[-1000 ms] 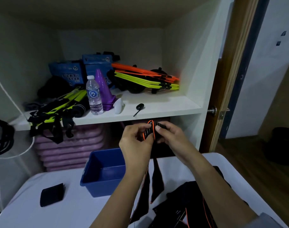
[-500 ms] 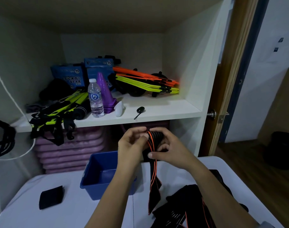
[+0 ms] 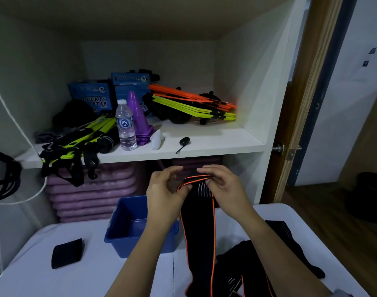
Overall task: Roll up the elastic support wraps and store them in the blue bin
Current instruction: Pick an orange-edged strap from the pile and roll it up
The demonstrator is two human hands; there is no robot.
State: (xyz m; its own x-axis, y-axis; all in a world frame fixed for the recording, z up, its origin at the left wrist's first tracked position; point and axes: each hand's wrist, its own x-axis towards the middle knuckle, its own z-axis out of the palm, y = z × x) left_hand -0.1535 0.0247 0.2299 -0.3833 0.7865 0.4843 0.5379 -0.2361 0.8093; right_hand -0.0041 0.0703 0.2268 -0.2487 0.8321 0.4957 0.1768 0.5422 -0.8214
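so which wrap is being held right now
The orange-edged wrap, its top gripped by left hand and right hand; the rest lie in a pile on the table.

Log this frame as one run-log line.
stage: rolling | left hand: grips orange-edged wrap | right hand: grips same wrap | tail: hangs down | blue bin: on table

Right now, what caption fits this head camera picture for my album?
Left hand and right hand hold the rolled end of a black, orange-edged wrap beside the blue bin.
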